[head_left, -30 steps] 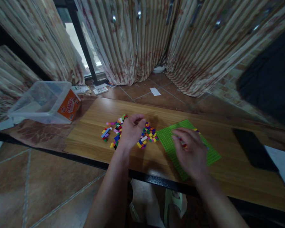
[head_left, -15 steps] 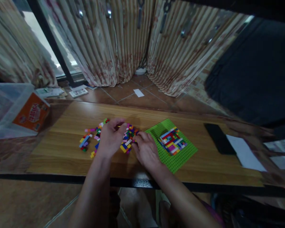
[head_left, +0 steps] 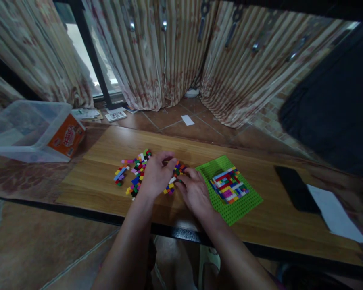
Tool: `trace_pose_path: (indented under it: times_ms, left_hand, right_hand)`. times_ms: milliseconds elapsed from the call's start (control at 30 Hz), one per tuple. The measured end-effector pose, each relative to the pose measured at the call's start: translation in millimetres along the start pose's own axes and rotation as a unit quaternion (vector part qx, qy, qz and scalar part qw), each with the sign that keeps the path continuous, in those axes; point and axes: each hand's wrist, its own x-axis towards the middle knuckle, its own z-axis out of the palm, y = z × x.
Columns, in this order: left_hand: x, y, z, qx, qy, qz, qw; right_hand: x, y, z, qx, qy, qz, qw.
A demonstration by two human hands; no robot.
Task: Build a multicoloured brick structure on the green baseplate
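Observation:
Loose toy building bricks [head_left: 138, 167] in many colours lie in a heap on the wooden table, partly hidden by my hands. My left hand [head_left: 157, 173] is over the heap, thumb and fingers curled towards each other; whatever is between them is too small to name. At the heap's right side my right hand [head_left: 195, 189] has its thumb and fingertips closed low among the bricks, and what they grip is hidden. Just right of that hand lies a green studded baseplate [head_left: 238, 211], bearing a flat multicoloured block of joined bricks [head_left: 230, 185].
A clear plastic bin [head_left: 27, 151] with an orange label stands at the table's left. To the right, a black phone-like slab [head_left: 296, 189] lies beside a white sheet [head_left: 335, 213]. The table's dark front edge [head_left: 181, 233] runs beneath my forearms.
The camera view has turned, so the scene sits further right and slightly tilted. Both hands stay at the heap in nearly the same pose.

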Motion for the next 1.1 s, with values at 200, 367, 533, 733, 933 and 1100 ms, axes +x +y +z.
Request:
trace_pose_path:
  times_ms: [200, 367, 533, 733, 933, 1100]
  left_hand:
    - [1, 3, -1, 0.042, -0.011, 0.013, 0.999]
    - [1, 7, 0, 0.066, -0.02, 0.015, 0.998]
    - [0, 2, 5, 0.065, -0.037, 0.026, 0.997]
    - [-12, 11, 26, 0.108, -0.098, 0.039, 0.989]
    - [-23, 19, 49, 0.128, -0.181, 0.054, 0.974]
    - [-24, 17, 53, 0.169, -0.193, 0.045, 0.965]
  right_hand:
    - [2, -5, -10, 0.04, 0.017, 0.009, 0.999]
    - [1, -8, -39, 0.135, 0.071, 0.034, 0.988]
    - [-4, 15, -73, 0.235, 0.172, 0.145, 0.946]
    - [-13, 60, -115, 0.291, 0.236, 0.297, 0.879]
    - [-27, 80, -128, 0.254, 0.13, 0.283, 0.916]
    - [-30, 80, -122, 0.147, 0.098, 0.236, 0.956]
